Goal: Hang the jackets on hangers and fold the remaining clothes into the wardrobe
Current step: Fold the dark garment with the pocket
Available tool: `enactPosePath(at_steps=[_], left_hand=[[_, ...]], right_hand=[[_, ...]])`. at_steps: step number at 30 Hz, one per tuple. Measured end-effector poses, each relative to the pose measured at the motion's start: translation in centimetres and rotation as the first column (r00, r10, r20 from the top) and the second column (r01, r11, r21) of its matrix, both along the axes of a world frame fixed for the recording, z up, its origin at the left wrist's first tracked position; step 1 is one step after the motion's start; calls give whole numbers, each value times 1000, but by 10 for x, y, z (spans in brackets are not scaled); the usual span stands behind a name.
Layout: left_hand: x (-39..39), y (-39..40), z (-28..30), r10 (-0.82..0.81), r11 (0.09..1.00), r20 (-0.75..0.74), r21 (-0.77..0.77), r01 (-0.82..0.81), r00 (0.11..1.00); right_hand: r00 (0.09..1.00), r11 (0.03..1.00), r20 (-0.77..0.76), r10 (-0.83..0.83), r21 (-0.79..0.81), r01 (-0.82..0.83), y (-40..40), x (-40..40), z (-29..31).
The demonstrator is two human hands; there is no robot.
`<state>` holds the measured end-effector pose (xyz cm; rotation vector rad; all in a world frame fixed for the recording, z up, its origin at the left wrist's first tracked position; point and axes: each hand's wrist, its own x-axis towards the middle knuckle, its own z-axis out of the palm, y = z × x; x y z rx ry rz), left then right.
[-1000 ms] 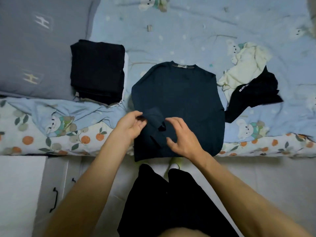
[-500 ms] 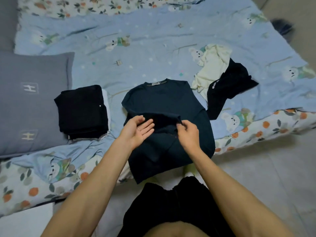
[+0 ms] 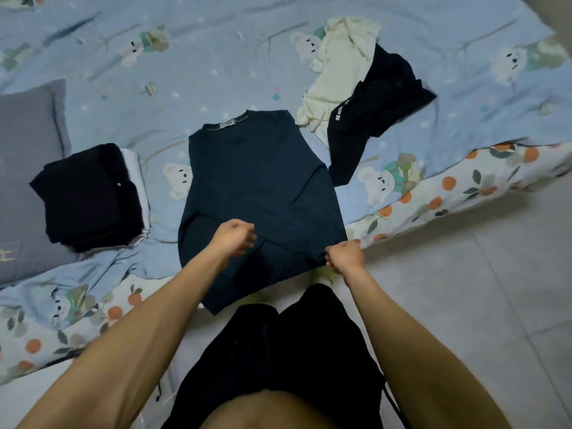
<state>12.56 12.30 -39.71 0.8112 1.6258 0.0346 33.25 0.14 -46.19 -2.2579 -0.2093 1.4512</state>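
Note:
A dark navy long-sleeved top (image 3: 257, 181) lies flat on the bed, collar away from me, both sleeves folded across its front, its hem hanging over the bed edge. My left hand (image 3: 233, 238) is closed on the folded sleeve near the middle of the lower body. My right hand (image 3: 345, 253) pinches the same sleeve at the top's right edge. A stack of folded black clothes (image 3: 88, 196) with a white piece under it lies to the left. A crumpled cream garment (image 3: 337, 69) and a crumpled black garment (image 3: 380, 103) lie at the upper right.
A grey pillow (image 3: 28, 144) lies at the far left beside the folded stack. The blue bear-print quilt (image 3: 216, 57) covers the bed over an orange-print sheet (image 3: 464, 181). Grey tiled floor (image 3: 479, 289) is to the right. My legs in black shorts are below.
My hands have spread apart along the sleeve, the right one moving out to the top's right edge. Both went from loosely open fingers to closed grips. The head camera shifted.

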Motion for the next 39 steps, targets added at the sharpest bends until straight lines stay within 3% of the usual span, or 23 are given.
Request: enactPosePath(at_steps=[3, 6, 12, 16, 20, 24, 29, 31, 34, 36, 39], left_hand=[[-5, -8, -12, -77, 997, -86, 21, 79, 993], [-19, -11, -19, -30, 997, -160, 72, 42, 987], [-59, 11, -38, 115, 977, -167, 196, -81, 979], [-95, 44, -73, 109, 967, -219, 251, -52, 970], [-126, 70, -111, 45, 942, -376, 325, 86, 925], [-154, 94, -166, -49, 886, -617, 336, 319, 786], [-175, 130, -230, -148, 727, -651, 439, 528, 745], [-182, 139, -245, -79, 714, -631, 504, 486, 772], [-205, 146, -264, 167, 758, -565, 598, 262, 808], [-217, 144, -269, 244, 750, -532, 634, 190, 811], [-223, 147, -267, 370, 765, -439, 644, -1, 819]], right_hand=[[988, 987, 32, 152, 46, -153, 4, 10, -1], [957, 955, 79, 280, 76, -286, 28, 14, 14], [877, 870, 78, 474, 115, -480, 93, -15, 18], [794, 782, 113, 597, 138, -608, 150, -50, 0], [706, 690, 160, 690, 150, -708, 210, -85, -26], [610, 589, 236, 756, 161, -792, 268, -124, -64], [426, 417, 419, 802, 120, -901, 317, -175, -122], [390, 394, 486, 782, 99, -914, 330, -188, -141], [311, 314, 552, 774, 92, -945, 341, -203, -164], [288, 283, 567, 772, 99, -954, 344, -209, -166], [357, 347, 568, 741, 131, -929, 359, -218, -161]])
